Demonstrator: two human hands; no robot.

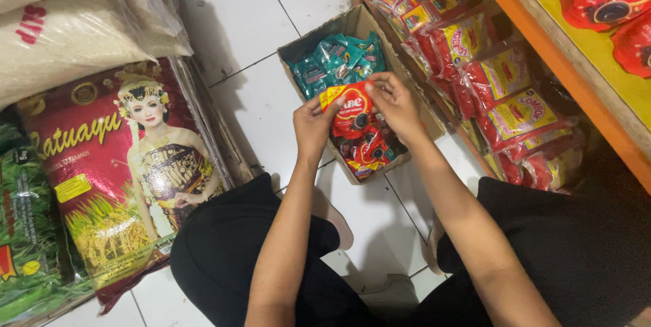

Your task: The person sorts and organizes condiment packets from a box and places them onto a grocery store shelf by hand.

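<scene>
Over a white-tiled floor [244, 42], both hands pinch a red sachet [354, 111].

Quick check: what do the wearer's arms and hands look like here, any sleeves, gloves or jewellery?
Both forearms are bare from the elbow down, no sleeves in view. The left hand and right hand wear no gloves; no rings, watch or bracelets visible. Black clothing covers the knees below the arms.
</scene>
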